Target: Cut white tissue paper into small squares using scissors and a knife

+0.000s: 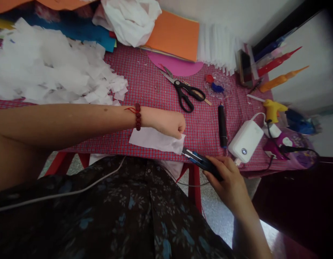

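My left hand [168,123] is curled into a fist and presses down on a small folded piece of white tissue paper [155,140] near the front edge of the table. A red bead bracelet sits on that wrist. My right hand [223,176] grips a blue and black utility knife [201,162] just past the table edge. Its blade tip touches the right edge of the white paper.
The red checked tablecloth [145,79] holds a heap of white paper scraps [48,68], black scissors [184,91], a black marker [222,126], a white power bank [246,141], a yellow glue gun [273,109], orange paper [174,36] and glue tubes [279,64].
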A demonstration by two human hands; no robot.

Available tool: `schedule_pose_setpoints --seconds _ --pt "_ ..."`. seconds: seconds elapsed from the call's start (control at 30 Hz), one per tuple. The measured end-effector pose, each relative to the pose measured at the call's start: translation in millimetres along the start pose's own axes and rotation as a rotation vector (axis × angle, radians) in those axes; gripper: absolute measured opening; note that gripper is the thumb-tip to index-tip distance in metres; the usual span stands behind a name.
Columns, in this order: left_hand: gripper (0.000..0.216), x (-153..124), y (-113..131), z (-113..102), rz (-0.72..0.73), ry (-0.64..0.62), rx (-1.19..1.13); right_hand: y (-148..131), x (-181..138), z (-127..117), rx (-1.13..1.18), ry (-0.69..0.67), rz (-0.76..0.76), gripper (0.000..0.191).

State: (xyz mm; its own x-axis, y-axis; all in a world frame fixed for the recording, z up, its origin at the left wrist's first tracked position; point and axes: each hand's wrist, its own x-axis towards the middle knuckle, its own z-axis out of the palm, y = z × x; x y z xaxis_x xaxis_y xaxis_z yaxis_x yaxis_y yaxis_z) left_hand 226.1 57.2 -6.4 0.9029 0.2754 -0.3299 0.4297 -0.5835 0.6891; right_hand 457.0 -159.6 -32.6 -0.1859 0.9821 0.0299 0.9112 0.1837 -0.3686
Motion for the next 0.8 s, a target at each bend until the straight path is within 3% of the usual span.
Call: schedule_pose_setpoints --seconds 0.47,0.8 --pt "0.025 5.3 -9.2 4.4 0.052 0.034 -0.022 7.0 14.2 0.1 0.046 -0.047 -0.039 0.037" --pt "0.02 4.4 -5.3 4.9 0.012 0.033 0.003 1.2 31.1 5.8 0.023 -0.05 -0.089 0.042"
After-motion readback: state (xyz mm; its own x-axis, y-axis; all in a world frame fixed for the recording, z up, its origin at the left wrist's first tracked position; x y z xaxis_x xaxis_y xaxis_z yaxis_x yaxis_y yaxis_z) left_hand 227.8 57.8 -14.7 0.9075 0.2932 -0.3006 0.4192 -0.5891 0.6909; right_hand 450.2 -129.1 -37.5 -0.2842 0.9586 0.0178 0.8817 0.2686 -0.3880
